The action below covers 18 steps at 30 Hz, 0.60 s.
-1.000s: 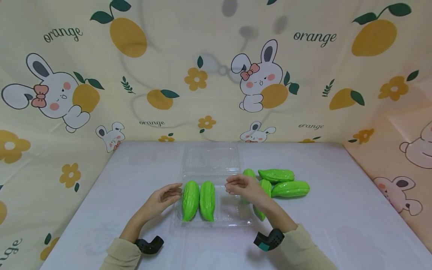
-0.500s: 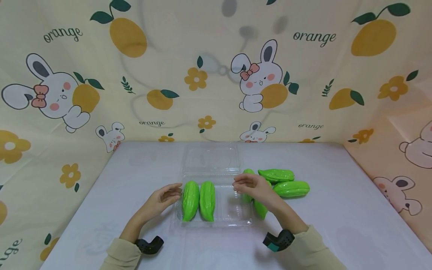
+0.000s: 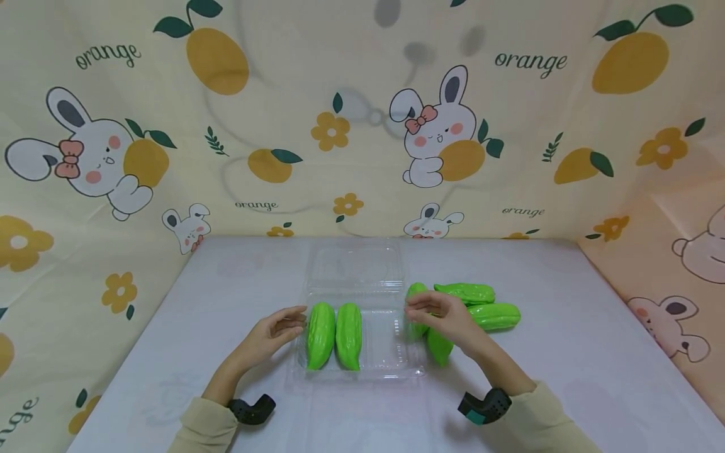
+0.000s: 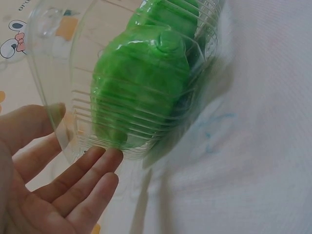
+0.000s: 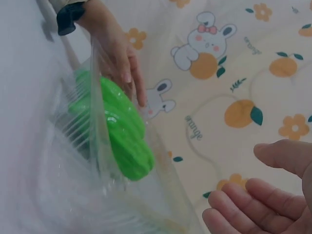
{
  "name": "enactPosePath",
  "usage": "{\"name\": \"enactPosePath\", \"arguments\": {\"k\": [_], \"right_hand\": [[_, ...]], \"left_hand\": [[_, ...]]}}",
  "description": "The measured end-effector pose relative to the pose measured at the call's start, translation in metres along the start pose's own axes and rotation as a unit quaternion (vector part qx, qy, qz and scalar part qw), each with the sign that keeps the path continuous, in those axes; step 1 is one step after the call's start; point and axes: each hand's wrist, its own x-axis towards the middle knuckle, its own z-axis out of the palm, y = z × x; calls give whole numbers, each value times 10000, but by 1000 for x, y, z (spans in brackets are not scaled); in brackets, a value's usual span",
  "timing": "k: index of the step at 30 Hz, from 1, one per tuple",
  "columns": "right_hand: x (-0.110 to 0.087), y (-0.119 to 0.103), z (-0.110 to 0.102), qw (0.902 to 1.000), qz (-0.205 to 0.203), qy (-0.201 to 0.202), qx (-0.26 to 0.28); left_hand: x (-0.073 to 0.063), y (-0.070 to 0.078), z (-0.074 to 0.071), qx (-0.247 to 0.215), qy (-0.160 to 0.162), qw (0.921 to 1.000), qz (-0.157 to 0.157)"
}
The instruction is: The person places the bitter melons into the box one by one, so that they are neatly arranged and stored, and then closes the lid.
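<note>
Flanking the clear box (image 3: 386, 346): left hand (image 3: 277, 332) at its left wall, right hand (image 3: 447, 316) near its right, fingers relaxed, palms inward.

Glossy clear plastic container (image 3: 386, 347) (finely ribbed, too), shiny green vegetables (image 3: 348, 336), matt tabletop (image 3: 238, 277), matt cloth sleeves (image 3: 205, 425)

Desk (image 3: 226, 289): white top, faint blue marks (image 4: 219, 117) showing in left wrist view. Patterned cloth (image 3: 362, 56) upright behind desk and along both sides; cream at back and left, peach-tinted at right. Print: white rabbits (image 3: 100, 160), oranges (image 3: 217, 61) with green leaves, yellow flowers (image 3: 331, 131), dark green word "orange". Faint grey shapes (image 3: 387, 11) high on back; shadow or show-through, cannot tell. Light soft, fairly dim.
</note>
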Motion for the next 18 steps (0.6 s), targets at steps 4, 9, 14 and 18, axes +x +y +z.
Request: {"name": "enactPosePath", "arguments": {"k": [4, 9, 14, 18], "right_hand": [[-3, 6, -7, 10000, 27, 41, -66], [-8, 14, -16, 9999, -17, -23, -118], [-14, 22, -23, 9997, -191, -89, -130], [-17, 26, -30, 9997, -110, -68, -223]], "left_hand": [[0, 1, 0, 21, 7, 10000, -13], [0, 0, 0, 45, 68, 10000, 10], [0, 0, 0, 28, 79, 10000, 46], [0, 0, 0, -2, 31, 10000, 54]]}}
